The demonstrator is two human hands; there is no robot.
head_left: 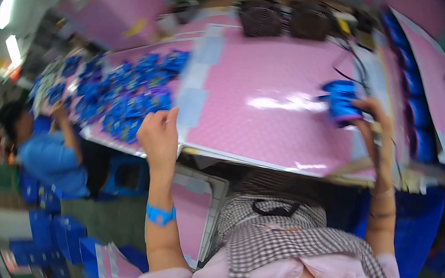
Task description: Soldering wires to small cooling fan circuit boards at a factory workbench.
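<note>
My right hand grips a shiny blue rounded bundle with a purple lower edge at the right of the pink-topped table. Thumb and fingers press on its right and lower side; its exact kind is blurred. Raised over the table's front edge, my left hand is curled closed, its back toward me. Its inner side is hidden, so whatever it may hold does not show. Beyond it, on the left stretch of table, lies a spread of blue packets.
Two dark fan-like boxes stand at the back, with a black cable trailing near the bundle. Rows of blue and purple bundles line the right side. A seated person in blue works at far left, near blue crates.
</note>
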